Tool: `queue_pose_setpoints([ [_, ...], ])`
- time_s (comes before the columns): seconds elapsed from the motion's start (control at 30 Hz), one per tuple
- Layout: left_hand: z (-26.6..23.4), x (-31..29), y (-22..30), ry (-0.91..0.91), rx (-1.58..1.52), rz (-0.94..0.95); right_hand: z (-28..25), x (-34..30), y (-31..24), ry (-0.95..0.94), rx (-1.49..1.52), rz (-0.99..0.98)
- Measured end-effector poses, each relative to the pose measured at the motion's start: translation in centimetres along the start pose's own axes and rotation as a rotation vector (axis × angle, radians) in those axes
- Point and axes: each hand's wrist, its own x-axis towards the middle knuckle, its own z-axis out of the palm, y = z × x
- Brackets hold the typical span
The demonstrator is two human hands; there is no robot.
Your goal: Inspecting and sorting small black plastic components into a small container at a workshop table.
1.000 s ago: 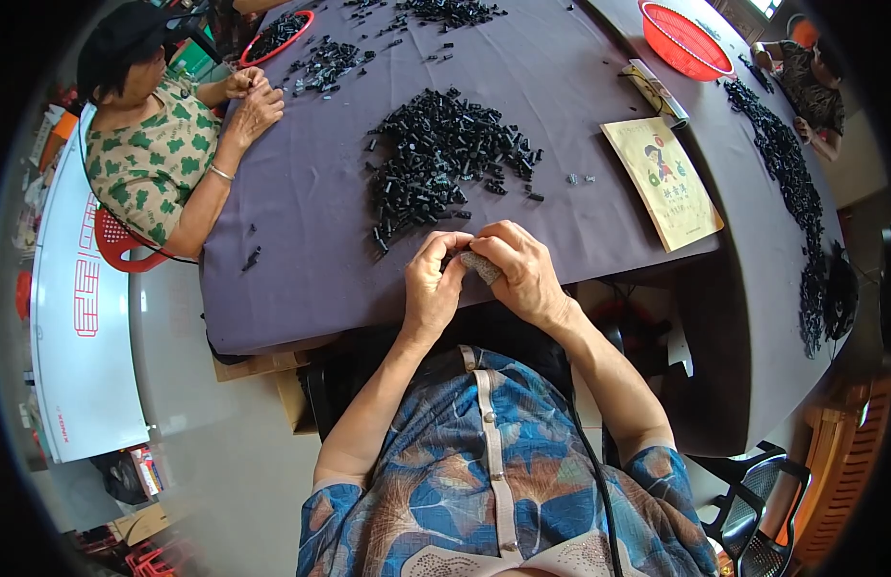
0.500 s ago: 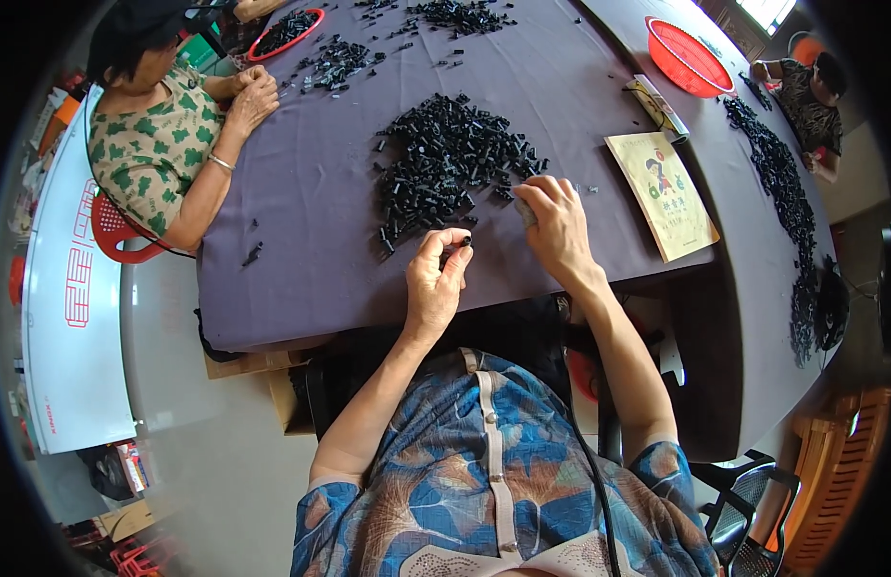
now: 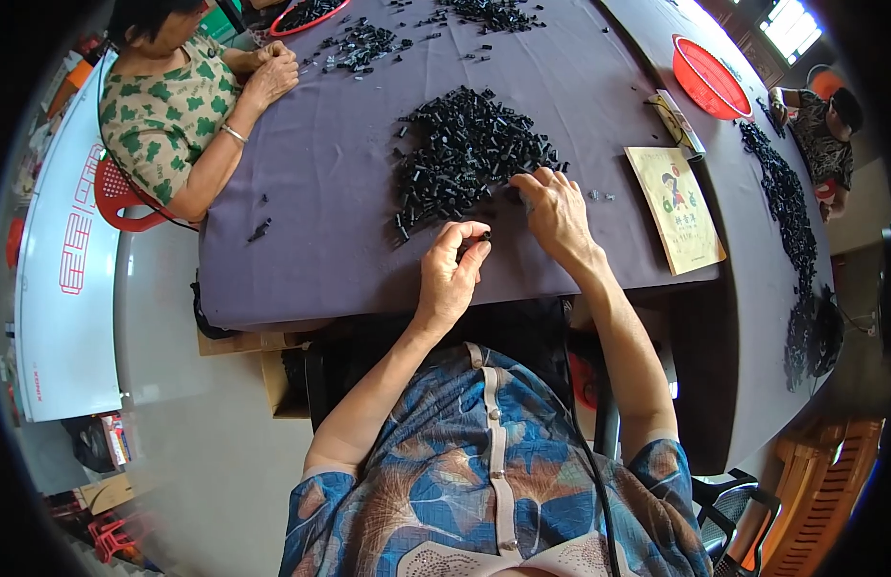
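Note:
A heap of small black cylindrical pieces [image 3: 469, 149] lies on the cloth-covered table in front of me. My left hand [image 3: 447, 274] is closed near the heap's front edge, pinching a small black cylindrical piece [image 3: 486, 237] between thumb and forefinger. My right hand [image 3: 561, 219] is at the heap's right edge with its fingers curled downward. What its fingertips hold is hidden beneath them. A few small clear pieces [image 3: 600, 196] lie just right of that hand.
A yellow booklet [image 3: 674, 210] and a red basket [image 3: 712, 77] lie to the right, with a long band of black pieces [image 3: 784, 202] beyond. At left, a person [image 3: 166, 115] sits by a smaller pile [image 3: 361, 46]. Another person [image 3: 825, 125] works at far right.
The view has shifted slightly, so the table appears further right. My right fingers have reached to the heap's right edge. My left hand still pinches its black piece.

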Motion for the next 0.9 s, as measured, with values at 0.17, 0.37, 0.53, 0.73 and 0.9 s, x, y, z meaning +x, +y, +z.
queue_pose_setpoints([
  [0.17,0.1,0.1,-0.1,0.005,-0.001,0.026,0.3,0.7,0.2,0.013,-0.039,-0.021],
  [0.37,0.2,0.0,-0.3,0.014,0.008,0.047,0.8,0.4,0.0,0.029,-0.132,-0.049],
  [0.53,0.3,0.0,-0.5,0.004,-0.003,0.050,0.8,-0.2,0.1,0.114,-0.055,-0.056],
  [0.73,0.2,-0.1,-0.1,0.008,-0.005,0.016,-0.9,-2.0,-1.6,0.178,0.315,-0.017],
  [0.9,0.2,-0.1,-0.1,-0.002,-0.014,0.003,-1.5,-4.3,-3.6,-0.065,1.295,0.470],
])
